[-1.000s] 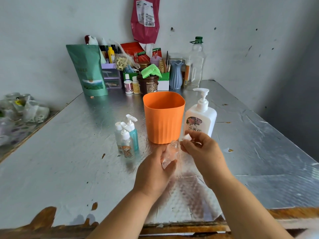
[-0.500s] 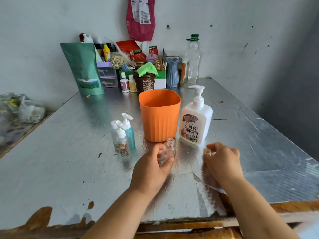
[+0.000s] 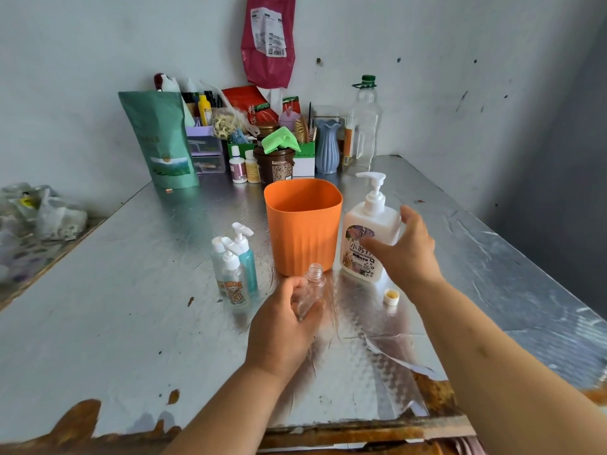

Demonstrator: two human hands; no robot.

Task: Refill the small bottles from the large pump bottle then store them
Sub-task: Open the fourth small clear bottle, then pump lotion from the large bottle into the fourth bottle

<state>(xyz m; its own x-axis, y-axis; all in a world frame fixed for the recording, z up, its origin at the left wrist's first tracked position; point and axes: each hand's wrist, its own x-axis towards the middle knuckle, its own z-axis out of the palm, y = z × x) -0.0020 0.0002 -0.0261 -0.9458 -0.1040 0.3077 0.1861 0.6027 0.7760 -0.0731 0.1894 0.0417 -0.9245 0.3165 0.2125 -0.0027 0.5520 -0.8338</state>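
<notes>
Left hand: your left hand [image 3: 282, 326] curls round the clear bottle [image 3: 312, 287], gripping its lower body; the neck stands free and uncapped.
Right hand: your right hand [image 3: 407, 247] is spread wide at the pump bottle [image 3: 364, 234], thumb across the label, fingers by the far shoulder. It grips nothing, and I cannot tell whether it touches.
Clear bottle: it sits low, just in front of the cup [image 3: 303, 224], slightly tilted. It is likely light, thin-walled and easy to squeeze or tip, so hold the body and leave the mouth clear.
Pump bottle: it stands upright just right of the cup. It looks the heaviest thing here, stiff and smooth, perhaps slick. Take it round the flat sides, not by the pump head.
Cap: a small cap [image 3: 391, 296] lies open side up near your right wrist, apart from both bottles; it could roll.
Small bottles: three more small bottles [image 3: 235, 267] stand capped in a cluster left of the cup.
Table: the table [image 3: 131, 290] is covered in shiny embossed foil, wrinkled and torn near the front edge. Expect things to slide or catch.
Room: a pale, marked wall [image 3: 98, 60] stands behind, with clutter [image 3: 262, 139] of packets, jars and a vase along it, well apart from your work.
</notes>
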